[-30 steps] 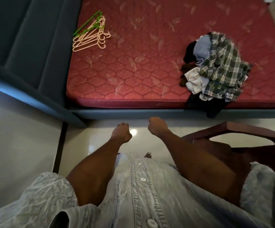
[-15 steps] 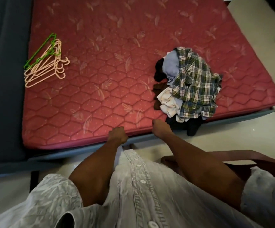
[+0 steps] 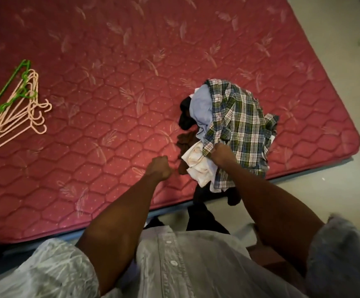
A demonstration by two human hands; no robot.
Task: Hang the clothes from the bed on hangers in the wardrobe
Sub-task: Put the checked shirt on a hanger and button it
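Observation:
A heap of clothes lies at the near right edge of the red mattress (image 3: 114,87). On top is a green plaid shirt (image 3: 239,117), with a pale blue garment (image 3: 202,106), a white one (image 3: 198,162) and dark ones under it. My right hand (image 3: 221,153) sits on the plaid shirt's near edge, fingers curled into the cloth. My left hand (image 3: 159,167) hovers as a fist over the mattress left of the heap, holding nothing. A bundle of pink hangers (image 3: 17,117) with a green hanger (image 3: 4,91) lies at the mattress's left edge. No wardrobe is visible.
A dark garment (image 3: 204,211) hangs off the bed edge down to the pale floor (image 3: 336,190). Part of a brown wooden chair (image 3: 278,263) shows by my right arm. A dark bed frame runs along the left.
I have moved closer to the bed. Both hands have reached forward over the mattress, and my right hand has come onto the plaid shirt.

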